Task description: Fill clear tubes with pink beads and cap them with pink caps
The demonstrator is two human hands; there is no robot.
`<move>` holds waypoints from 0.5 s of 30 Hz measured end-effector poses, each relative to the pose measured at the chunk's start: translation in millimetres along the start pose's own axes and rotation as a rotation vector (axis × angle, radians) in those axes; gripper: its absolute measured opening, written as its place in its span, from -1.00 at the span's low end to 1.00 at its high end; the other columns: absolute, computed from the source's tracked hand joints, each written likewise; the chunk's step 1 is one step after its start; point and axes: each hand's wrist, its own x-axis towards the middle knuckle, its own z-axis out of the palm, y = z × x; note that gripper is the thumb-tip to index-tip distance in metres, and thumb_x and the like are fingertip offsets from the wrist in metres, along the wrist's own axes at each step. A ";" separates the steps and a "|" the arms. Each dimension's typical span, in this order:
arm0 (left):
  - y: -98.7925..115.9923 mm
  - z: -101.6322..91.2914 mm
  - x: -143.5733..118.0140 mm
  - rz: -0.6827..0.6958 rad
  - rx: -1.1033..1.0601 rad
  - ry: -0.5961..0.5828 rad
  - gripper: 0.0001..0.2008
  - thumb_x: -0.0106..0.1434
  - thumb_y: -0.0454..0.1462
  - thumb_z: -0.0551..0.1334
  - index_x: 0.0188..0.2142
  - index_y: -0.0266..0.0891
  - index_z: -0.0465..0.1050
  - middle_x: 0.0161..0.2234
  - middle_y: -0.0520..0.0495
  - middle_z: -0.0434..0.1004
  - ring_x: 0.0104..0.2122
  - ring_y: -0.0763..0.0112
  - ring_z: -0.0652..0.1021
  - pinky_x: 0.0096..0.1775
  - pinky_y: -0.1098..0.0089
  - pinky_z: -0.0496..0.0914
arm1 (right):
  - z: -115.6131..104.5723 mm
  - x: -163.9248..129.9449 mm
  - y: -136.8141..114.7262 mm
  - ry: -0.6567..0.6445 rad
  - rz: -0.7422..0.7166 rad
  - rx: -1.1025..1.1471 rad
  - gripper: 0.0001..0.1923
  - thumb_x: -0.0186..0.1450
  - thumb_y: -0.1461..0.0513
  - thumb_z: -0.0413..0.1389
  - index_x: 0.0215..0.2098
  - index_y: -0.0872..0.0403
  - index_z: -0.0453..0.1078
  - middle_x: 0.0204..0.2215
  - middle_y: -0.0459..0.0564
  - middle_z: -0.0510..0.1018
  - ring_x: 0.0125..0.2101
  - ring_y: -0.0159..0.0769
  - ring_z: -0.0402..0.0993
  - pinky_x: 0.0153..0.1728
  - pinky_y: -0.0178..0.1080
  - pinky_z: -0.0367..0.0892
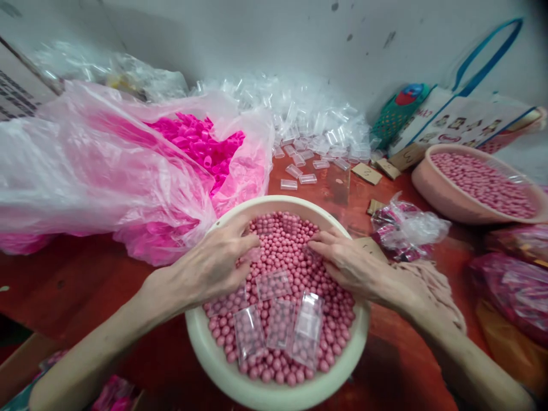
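both my hands digging into pink beads (295, 251) in bowl (222, 365): left hand (214, 265) fingers curled, right hand (346, 262) fingers spread flat. beads seeming small, hard, rolly; scooping better than pinching. clear boxes (278, 325) looking light, slick; gripping by edges.

Grey stained wall (299, 40) behind red floor (85, 279).

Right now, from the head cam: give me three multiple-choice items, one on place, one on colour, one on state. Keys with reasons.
1. Where are both hands?
A. in the near bowl of beads
B. in the far bowl
C. on the pink bag

2. What colour are the caps in the open bag?
A. blue
B. bright pink
C. white

3. How do the small clear boxes in the near bowl lie?
A. stacked upright
B. flat on the beads
C. on the table

Keys:
1 A: left hand and right hand rest on the beads in the near bowl.
2 B: caps are magenta.
3 B: clear boxes lie flat.
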 end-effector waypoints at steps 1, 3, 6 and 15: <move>-2.9 0.5 -3.2 0.007 0.005 -0.003 -0.77 0.22 -0.35 0.10 -0.12 -0.18 0.36 -0.01 -0.16 0.31 -0.08 0.24 0.42 -0.04 0.25 0.33 | 4.3 -1.7 0.0 0.028 -0.016 0.005 -0.78 0.24 0.43 -0.09 -0.33 0.06 0.33 -0.29 0.01 0.41 -0.24 -0.24 0.29 -0.18 -0.17 0.27; -9.3 5.4 -7.4 0.028 -0.001 0.001 -0.72 0.24 -0.32 0.10 -0.04 -0.16 0.32 0.03 -0.16 0.31 -0.01 0.21 0.39 0.03 0.21 0.29 | 9.5 -4.3 -1.3 0.108 -0.043 0.011 -0.77 0.30 0.40 -0.15 -0.29 0.05 0.30 -0.30 0.01 0.38 -0.28 -0.26 0.26 -0.19 -0.16 0.28; -15.0 18.1 -2.2 0.069 -0.056 0.013 -0.74 0.27 -0.30 0.10 -0.04 -0.18 0.32 -0.06 -0.13 0.39 -0.04 0.25 0.42 0.02 0.24 0.30 | 8.1 -4.4 -9.9 0.186 -0.061 -0.016 -0.73 0.32 0.40 -0.20 -0.20 0.08 0.28 -0.25 0.07 0.36 -0.25 -0.21 0.24 -0.18 -0.10 0.28; 0.2 41.7 37.0 0.226 -0.152 -0.019 -0.80 0.33 -0.40 -0.05 -0.10 -0.30 0.26 -0.13 -0.17 0.37 -0.09 0.31 0.35 0.01 0.25 0.23 | 17.8 4.9 -34.9 0.136 0.001 -0.277 -0.71 0.21 0.48 -0.12 -0.30 0.17 0.40 -0.16 0.29 0.42 -0.16 -0.01 0.31 -0.28 -0.06 0.32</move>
